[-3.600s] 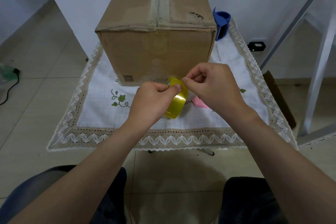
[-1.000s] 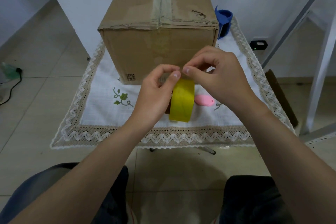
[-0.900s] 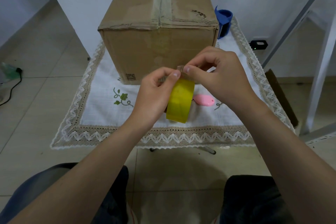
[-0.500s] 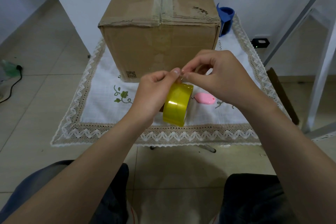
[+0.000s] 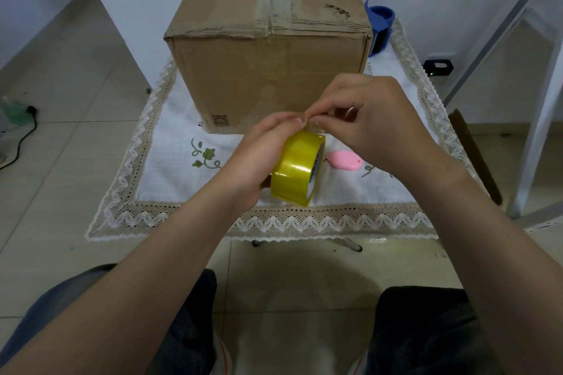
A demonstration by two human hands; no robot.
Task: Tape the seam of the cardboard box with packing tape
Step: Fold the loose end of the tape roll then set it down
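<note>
Left hand (image 5: 259,158) is gripping the yellow packing tape roll (image 5: 297,172), now tilted flatter than a second ago; right hand (image 5: 371,125) is pinching at its top edge, so the free end seems not yet peeled. Brown cardboard box (image 5: 274,70) is sitting at the white lace-edged tablecloth's (image 5: 170,161) far edge

Lace-edged white cloth (image 5: 170,167) on table; pink object (image 5: 344,160), maybe cutter; blue object (image 5: 379,26) behind, partly hidden.
</note>
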